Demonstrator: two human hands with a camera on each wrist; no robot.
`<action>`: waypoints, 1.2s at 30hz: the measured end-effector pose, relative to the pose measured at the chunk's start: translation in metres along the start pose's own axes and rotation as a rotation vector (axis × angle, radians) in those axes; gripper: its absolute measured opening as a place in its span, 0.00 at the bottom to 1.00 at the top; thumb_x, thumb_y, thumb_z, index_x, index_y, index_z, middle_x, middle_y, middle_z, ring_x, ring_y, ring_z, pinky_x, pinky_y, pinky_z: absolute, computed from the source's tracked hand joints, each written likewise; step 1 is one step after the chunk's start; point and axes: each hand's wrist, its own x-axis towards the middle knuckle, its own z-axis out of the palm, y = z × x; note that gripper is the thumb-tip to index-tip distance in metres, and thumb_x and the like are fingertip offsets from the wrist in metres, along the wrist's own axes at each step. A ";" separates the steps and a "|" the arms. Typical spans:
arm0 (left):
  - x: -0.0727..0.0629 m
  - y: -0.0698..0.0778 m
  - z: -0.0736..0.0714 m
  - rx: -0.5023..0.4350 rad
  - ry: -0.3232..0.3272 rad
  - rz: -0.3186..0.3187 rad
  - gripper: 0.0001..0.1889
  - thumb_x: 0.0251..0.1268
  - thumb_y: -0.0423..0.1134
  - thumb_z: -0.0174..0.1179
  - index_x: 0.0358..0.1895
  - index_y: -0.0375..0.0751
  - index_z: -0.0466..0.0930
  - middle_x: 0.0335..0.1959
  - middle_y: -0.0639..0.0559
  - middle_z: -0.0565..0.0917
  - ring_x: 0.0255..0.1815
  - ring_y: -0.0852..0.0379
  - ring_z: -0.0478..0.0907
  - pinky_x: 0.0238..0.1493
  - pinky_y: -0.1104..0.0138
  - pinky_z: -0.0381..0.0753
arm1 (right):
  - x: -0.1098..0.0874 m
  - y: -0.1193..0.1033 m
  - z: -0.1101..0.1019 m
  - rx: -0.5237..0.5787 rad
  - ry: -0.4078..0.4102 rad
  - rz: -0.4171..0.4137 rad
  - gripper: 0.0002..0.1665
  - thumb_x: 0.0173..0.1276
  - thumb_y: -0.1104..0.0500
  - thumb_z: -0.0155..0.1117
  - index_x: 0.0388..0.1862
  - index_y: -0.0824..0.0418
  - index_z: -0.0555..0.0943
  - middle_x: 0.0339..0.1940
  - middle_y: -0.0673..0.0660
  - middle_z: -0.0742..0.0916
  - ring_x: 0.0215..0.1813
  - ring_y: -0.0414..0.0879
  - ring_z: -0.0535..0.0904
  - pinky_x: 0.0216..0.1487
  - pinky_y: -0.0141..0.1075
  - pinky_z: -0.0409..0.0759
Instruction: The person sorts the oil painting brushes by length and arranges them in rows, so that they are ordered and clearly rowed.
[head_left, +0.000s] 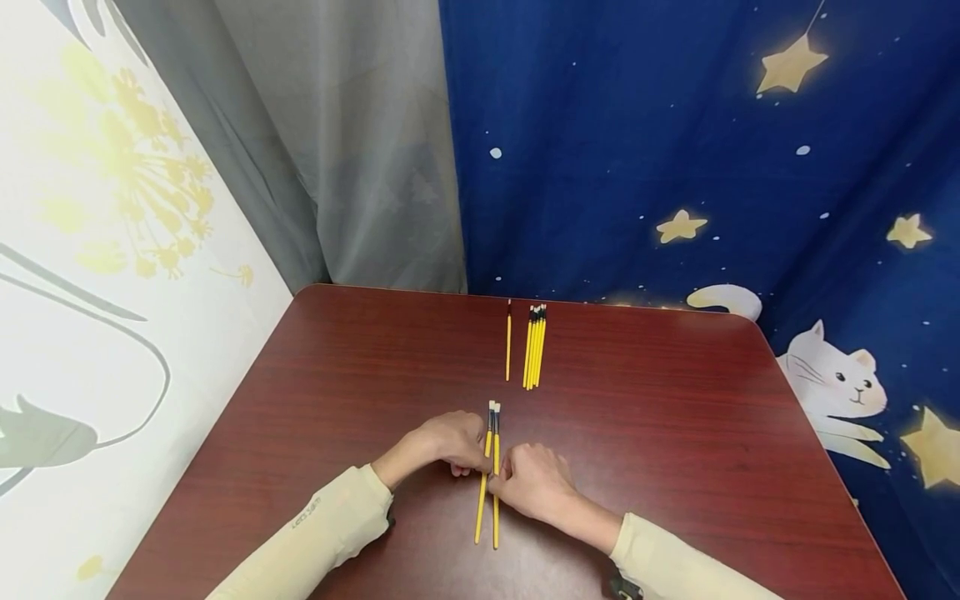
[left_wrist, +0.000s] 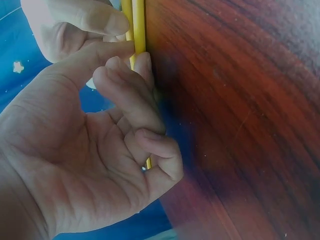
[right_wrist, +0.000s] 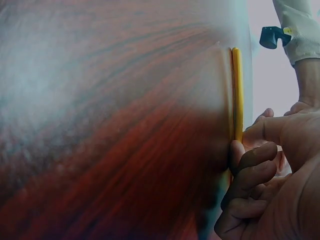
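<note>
Two paintbrushes with yellow handles, dark ferrules and pale flat bristles lie nearly side by side in front of me, bristles pointing away. My left hand point(head_left: 456, 442) pinches the left paintbrush point(head_left: 481, 510) between thumb and forefinger near mid-handle, its other fingers loosely curled in the left wrist view. From the other side, my right hand point(head_left: 538, 479) pinches the right paintbrush point(head_left: 496, 521) at about the same height, and the fingertips of both hands almost meet. The right wrist view shows a yellow handle point(right_wrist: 238, 95) rising past the right fingertips, close to the tabletop.
Further back on the reddish-brown table point(head_left: 675, 400) lies a single thin paintbrush point(head_left: 508, 346). Just right of it sits a tight row of several yellow paintbrushes point(head_left: 534, 350). A blue star-patterned curtain point(head_left: 585, 167) and a grey curtain point(head_left: 382, 150) hang behind the table's far edge.
</note>
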 end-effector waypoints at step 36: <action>0.043 -0.026 -0.047 -0.039 0.462 -0.131 0.20 0.73 0.63 0.61 0.36 0.51 0.82 0.22 0.56 0.84 0.26 0.56 0.80 0.30 0.62 0.76 | 0.050 0.050 -0.034 0.271 0.131 -0.043 0.05 0.76 0.49 0.68 0.37 0.42 0.83 0.18 0.43 0.86 0.19 0.35 0.79 0.30 0.33 0.73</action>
